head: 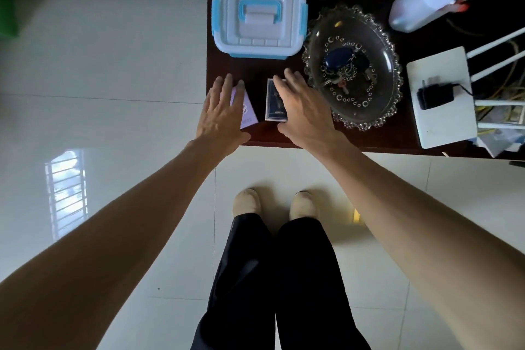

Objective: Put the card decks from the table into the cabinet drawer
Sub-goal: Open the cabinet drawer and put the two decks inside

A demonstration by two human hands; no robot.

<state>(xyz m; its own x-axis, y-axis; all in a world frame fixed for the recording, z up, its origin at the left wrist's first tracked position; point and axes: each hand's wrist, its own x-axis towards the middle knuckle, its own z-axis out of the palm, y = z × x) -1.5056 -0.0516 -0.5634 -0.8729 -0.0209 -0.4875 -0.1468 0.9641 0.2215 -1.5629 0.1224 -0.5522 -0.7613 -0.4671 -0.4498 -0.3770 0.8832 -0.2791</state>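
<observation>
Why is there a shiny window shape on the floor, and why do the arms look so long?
Head view: the glossy tile floor mirrors a barred window as glare; the wide-angle lens stretches the arms near the frame edges; the dark table is underexposed at the top right.

This looks like a home. A dark wooden bench [369, 139] stands on glossy pale floor tiles [113, 65] and carries household clutter: a beaded glass dish [326, 37] of keys [339, 61], a white router [437, 122], and a plastic storage box [260, 17].
</observation>
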